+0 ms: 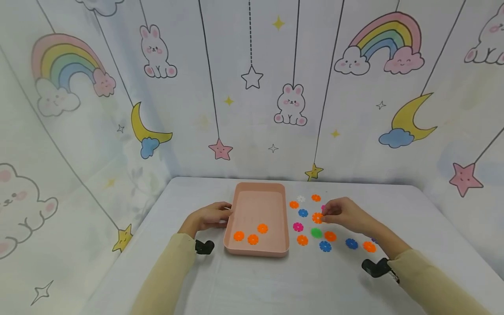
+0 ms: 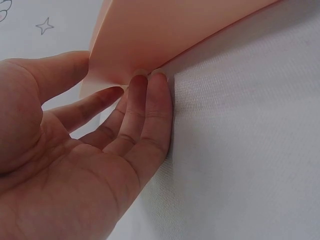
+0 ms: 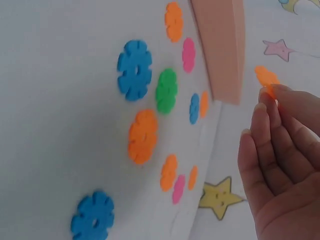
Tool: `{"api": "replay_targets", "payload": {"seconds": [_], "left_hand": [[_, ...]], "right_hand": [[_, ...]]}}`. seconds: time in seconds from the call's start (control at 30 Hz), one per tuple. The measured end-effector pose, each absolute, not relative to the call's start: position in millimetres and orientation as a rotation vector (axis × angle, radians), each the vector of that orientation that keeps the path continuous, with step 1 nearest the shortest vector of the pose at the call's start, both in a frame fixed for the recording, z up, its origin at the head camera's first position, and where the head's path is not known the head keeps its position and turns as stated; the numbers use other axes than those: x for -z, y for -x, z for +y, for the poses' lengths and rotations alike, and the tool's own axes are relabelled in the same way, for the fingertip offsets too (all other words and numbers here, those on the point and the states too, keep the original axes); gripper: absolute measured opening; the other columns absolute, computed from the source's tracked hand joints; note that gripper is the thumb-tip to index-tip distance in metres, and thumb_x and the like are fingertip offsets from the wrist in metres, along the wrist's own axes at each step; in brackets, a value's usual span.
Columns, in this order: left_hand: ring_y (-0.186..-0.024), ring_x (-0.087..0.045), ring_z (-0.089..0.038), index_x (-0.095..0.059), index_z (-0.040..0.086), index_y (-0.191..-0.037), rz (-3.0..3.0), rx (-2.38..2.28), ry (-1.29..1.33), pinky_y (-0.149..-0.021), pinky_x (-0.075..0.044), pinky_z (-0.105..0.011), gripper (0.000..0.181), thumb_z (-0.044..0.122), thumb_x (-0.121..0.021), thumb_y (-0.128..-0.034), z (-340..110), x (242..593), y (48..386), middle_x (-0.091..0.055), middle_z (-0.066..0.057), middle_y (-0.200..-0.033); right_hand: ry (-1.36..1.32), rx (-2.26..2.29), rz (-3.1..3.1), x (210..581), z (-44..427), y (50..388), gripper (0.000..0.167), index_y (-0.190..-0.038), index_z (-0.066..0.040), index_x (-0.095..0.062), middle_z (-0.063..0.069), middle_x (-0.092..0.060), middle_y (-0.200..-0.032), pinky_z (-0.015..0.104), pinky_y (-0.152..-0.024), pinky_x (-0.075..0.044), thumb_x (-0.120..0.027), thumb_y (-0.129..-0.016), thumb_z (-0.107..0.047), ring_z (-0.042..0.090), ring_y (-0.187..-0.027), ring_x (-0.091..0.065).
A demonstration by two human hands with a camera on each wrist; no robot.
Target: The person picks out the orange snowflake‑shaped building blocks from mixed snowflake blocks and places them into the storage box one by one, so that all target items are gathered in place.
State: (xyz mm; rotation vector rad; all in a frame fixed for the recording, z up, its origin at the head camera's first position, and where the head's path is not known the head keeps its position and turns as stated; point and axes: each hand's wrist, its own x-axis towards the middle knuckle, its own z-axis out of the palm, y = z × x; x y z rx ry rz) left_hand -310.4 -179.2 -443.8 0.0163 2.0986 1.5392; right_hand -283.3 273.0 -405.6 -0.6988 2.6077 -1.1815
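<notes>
A pink rectangular plastic tray (image 1: 257, 205) lies on the white-covered table with three orange flower-shaped discs (image 1: 253, 239) near its front end. At the tray's left side, my left hand (image 1: 212, 215) holds on, the thumb against the outer wall and the curled fingertips at the bottom edge. To the right of the tray, my right hand (image 1: 348, 215) pinches an orange flower-shaped disc (image 3: 266, 76) between thumb and index finger, raised above the table. Beneath and around that hand lie loose discs, among them a green disc (image 1: 316, 232) and a blue disc (image 3: 135, 70).
More discs are spread right of the tray, including a pink disc (image 1: 298, 227), a white disc (image 1: 301, 198) and an orange disc (image 1: 369, 246). Behind the table (image 1: 252, 284) hangs a cloth (image 1: 252, 118) printed with rabbits, stars and rainbows.
</notes>
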Motion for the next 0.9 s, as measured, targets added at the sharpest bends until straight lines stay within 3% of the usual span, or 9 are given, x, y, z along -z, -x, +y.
{"api": "replay_targets", "payload": {"seconds": [0.27,0.53,0.63,0.77,0.9], "left_hand": [[-0.118,-0.060,-0.027,-0.043,0.002,-0.151,2.103,-1.528,-0.004,-0.105,-0.052,-0.047,0.051,0.021,-0.058,-0.1056,-178.6,442.8,309.4,-0.046,-0.020,-0.150],[-0.118,-0.060,-0.027,-0.043,0.002,-0.151,2.104,-1.532,-0.003,-0.106,-0.052,-0.047,0.051,0.020,-0.058,-0.1059,-178.4,442.0,309.7,-0.046,-0.020,-0.150],[-0.117,-0.061,-0.026,-0.044,0.002,-0.150,2.097,-1.540,-0.006,-0.106,-0.052,-0.046,0.050,0.020,-0.058,-0.1054,-178.7,442.6,309.5,-0.046,-0.020,-0.150],[-0.115,-0.061,-0.026,-0.045,0.001,-0.149,2.095,-1.545,-0.011,-0.105,-0.052,-0.046,0.049,0.020,-0.059,-0.1052,-179.2,443.2,309.5,-0.048,-0.020,-0.147],[-0.114,-0.061,-0.025,-0.046,0.001,-0.148,2.096,-1.544,-0.012,-0.104,-0.053,-0.046,0.048,0.019,-0.058,-0.1054,-179.4,443.6,310.4,-0.048,-0.020,-0.147]], "right_hand": [[0.662,1.256,2.547,399.0,225.9,286.2,0.016,-0.100,-0.004,-0.071,0.015,-0.073,-0.098,0.041,-0.083,-0.061,-0.075,-0.095,-0.019,0.040,-0.093,-0.067],[0.535,1.315,2.552,388.4,175.1,293.7,0.014,-0.099,-0.003,-0.073,0.007,-0.073,-0.089,0.036,-0.079,-0.059,-0.075,-0.094,-0.016,0.027,-0.085,-0.068],[0.537,1.342,2.524,386.2,158.9,297.3,0.013,-0.096,-0.002,-0.072,0.007,-0.074,-0.088,0.034,-0.077,-0.059,-0.076,-0.092,-0.014,0.031,-0.086,-0.068],[0.543,1.362,2.480,385.8,138.8,305.0,0.011,-0.092,-0.001,-0.071,0.008,-0.074,-0.085,0.042,-0.083,-0.060,-0.076,-0.092,-0.011,0.041,-0.091,-0.067],[0.512,1.323,2.465,387.7,119.6,314.6,0.012,-0.090,-0.001,-0.072,0.009,-0.074,-0.085,0.048,-0.087,-0.060,-0.077,-0.090,-0.011,0.037,-0.087,-0.069]]}}
